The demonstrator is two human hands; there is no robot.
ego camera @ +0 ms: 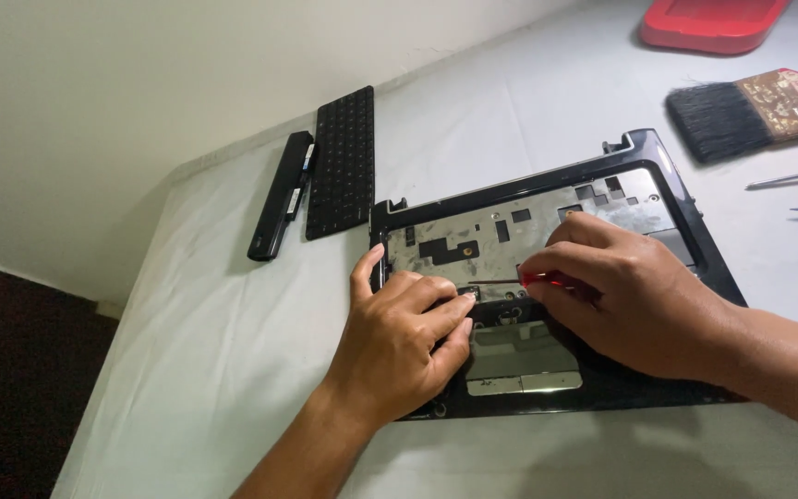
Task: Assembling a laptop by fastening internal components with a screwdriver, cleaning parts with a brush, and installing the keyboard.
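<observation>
Right hand (634, 310) fingers grip red-handled screwdriver (533, 278); left hand (404, 346) fingers, half-curled and empty, brace black laptop palmrest chassis (695, 231). Keep driver square, pressure steady.

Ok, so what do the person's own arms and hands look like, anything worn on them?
Both are bare. The left hand and right hand have no gloves, rings, watch or bands, and the fingernails are short and plain. Both forearms are uncovered as far as the picture's edges, with no sleeve in view and no markings visible.

Home repair bench: white-clothed table (233, 370) w/ opened laptop (602, 199), brush (741, 111), screwdrivers (791, 176).
</observation>
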